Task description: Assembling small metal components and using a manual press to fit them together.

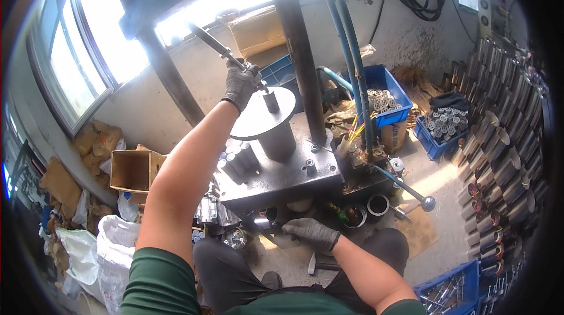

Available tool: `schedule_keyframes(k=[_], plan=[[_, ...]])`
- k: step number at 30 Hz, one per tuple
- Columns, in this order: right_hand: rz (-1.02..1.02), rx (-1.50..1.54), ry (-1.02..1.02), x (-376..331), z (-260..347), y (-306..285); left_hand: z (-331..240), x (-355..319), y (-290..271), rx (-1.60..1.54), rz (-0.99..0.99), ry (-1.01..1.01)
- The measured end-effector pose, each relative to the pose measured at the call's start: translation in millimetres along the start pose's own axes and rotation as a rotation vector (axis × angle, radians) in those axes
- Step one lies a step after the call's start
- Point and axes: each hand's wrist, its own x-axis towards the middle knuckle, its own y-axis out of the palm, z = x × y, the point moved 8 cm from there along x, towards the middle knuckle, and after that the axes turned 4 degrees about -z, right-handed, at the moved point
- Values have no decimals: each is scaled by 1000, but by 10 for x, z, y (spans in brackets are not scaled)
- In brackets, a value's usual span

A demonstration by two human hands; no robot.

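Observation:
My left hand [239,86], in a dark grey glove, is closed around a long metal rod [211,41]. The rod slants up to the left, and its lower end comes out beside a short dark post [271,102]. That post stands on a round pale plate [252,116] on a thick cylinder [278,143], between the uprights of a press. My right hand [312,233], gloved too, is low between my knees, under the front edge of the metal bench [282,181]. Its fingers are curled, and their tips are hidden. A shiny metal cylinder [262,221] lies just left of it.
Several grey cylinders [238,162] stand on the bench's left. A lever with a ball knob [427,203] juts out right. Blue crates [395,116] of metal parts and stacked tubes [499,156] fill the right side. A hammer [312,264] lies by my feet; white sacks [114,250] are left.

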Motion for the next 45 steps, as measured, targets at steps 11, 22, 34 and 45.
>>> schedule_keyframes(k=[11, 22, 34, 45], plan=[[73, -241, -33, -95, 140, 40, 288, 282, 146, 305, 119, -92], [-301, -634, -444, -845, 1217, -350, 174, 255, 88, 580, -23, 37], [-324, -1467, 63, -2081, 2200, -1593, 32, 182, 85, 693, -21, 101], [-151, -1357, 248, -2404, 1345, -1293, -12, 105, 75, 713, -63, 178]])
